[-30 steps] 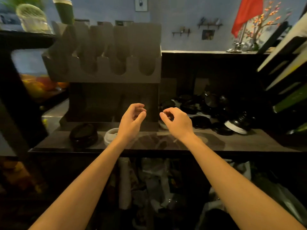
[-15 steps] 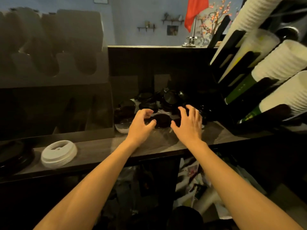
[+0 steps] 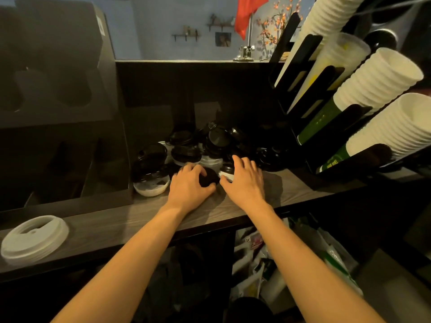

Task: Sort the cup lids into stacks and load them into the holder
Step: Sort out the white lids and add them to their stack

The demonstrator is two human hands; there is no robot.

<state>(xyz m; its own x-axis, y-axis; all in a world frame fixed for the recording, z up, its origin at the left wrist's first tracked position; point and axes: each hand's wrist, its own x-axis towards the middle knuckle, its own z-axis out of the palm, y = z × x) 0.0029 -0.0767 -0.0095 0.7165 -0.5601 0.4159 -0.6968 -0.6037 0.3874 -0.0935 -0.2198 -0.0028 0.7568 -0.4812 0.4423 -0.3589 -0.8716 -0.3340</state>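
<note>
Nearest the edge, far left on the wood-grain tabletop (image 3: 112, 227): short stack of white lids (image 3: 35, 238). It lay flat, dome up, with the drink opening on its far side. Matte, ribbed rim. Round, so no long axis to record. It was well apart from both hands.

Mid tabletop: left hand (image 3: 189, 185) was palm down, fingers and thumb curled round a black lid (image 3: 208, 179). This lid lay flat on the tabletop, top up, dull finish. Right hand (image 3: 245, 180) was just beside it, palm down, fingers spread and fairly straight, gripping nothing. Its fingertips were over a white-rimmed lid (image 3: 227, 176). The black lid sat between the two hands.

Left of the left hand: pale translucent round piece (image 3: 151, 186) with black lids on top; lid or tub, could not tell.

Behind the hands: loose pile of glossy black lids (image 3: 219, 141), lying flat, tilted and on edge with no common direction.

Far left: dark holder (image 3: 58, 113) with scalloped slots, interior too dim to read. Right: slanted black rack holding ribbed white cup stacks (image 3: 373, 82), mouths pointing up and right. Back ledge: red flag (image 3: 247, 12).
</note>
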